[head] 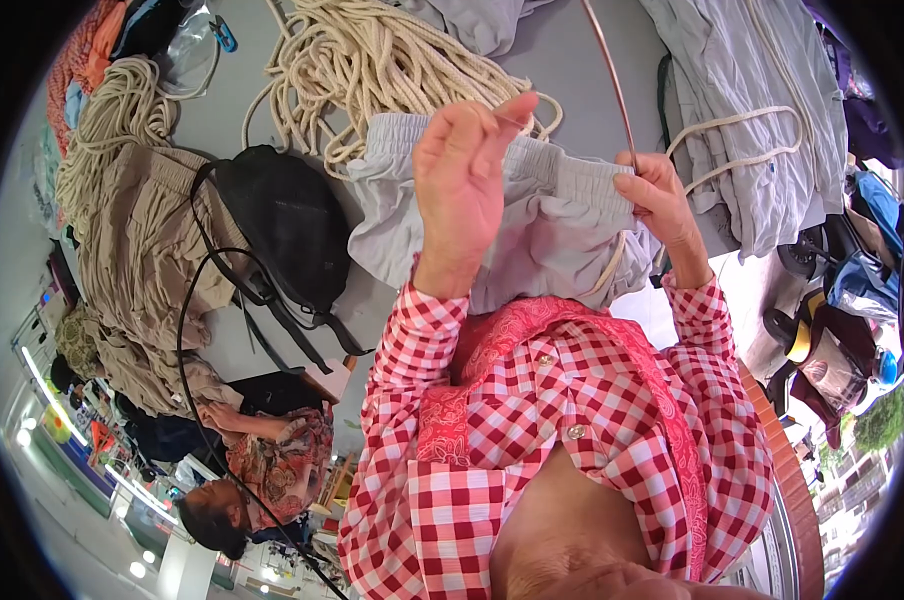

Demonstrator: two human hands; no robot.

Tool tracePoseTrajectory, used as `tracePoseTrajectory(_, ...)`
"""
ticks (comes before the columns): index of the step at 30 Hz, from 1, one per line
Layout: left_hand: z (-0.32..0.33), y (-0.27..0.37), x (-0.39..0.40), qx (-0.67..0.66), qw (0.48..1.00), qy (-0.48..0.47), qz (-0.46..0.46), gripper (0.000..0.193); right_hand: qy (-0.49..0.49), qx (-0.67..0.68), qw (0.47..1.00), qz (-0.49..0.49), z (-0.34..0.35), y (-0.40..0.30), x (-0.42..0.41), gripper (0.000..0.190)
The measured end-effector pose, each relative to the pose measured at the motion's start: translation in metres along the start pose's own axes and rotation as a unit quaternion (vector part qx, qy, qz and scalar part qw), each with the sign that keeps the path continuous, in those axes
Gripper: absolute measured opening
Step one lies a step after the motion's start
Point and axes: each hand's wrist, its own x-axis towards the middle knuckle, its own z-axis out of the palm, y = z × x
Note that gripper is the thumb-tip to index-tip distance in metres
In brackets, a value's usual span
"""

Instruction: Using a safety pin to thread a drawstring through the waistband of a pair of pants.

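A pale grey garment with a gathered elastic waistband is held up before my chest. My right hand pinches the right end of this waistband between thumb and fingers. A thin brown rod runs from the top of the view down to that hand, its lower end at the waistband. My left hand is raised in front of the waistband, palm partly showing, index finger pointing right. A faint thread-like line shows at its fingers; whether they pinch it is unclear. A cream cord hangs over the garment's lower right.
A heap of cream rope lies on the grey table, with another rope bundle at left. Beside them are a black bag, tan garments and blue thread snips. Grey garments lie right. A co-worker is at lower left.
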Motion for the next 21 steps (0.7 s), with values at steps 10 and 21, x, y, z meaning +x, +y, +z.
tracePoseTrajectory(10,-0.022,0.034,-0.016,0.048,0.974,-0.033,-0.218,0.011,-0.051,-0.334,0.938,-0.079,0.025,-0.024,-0.006,0.017)
tracePoseTrajectory(21,-0.062,0.059,-0.098,0.593,0.783,-0.133,-0.133,0.007,-0.04,-0.571,0.733,-0.367,0.104,0.012,-0.036,0.018)
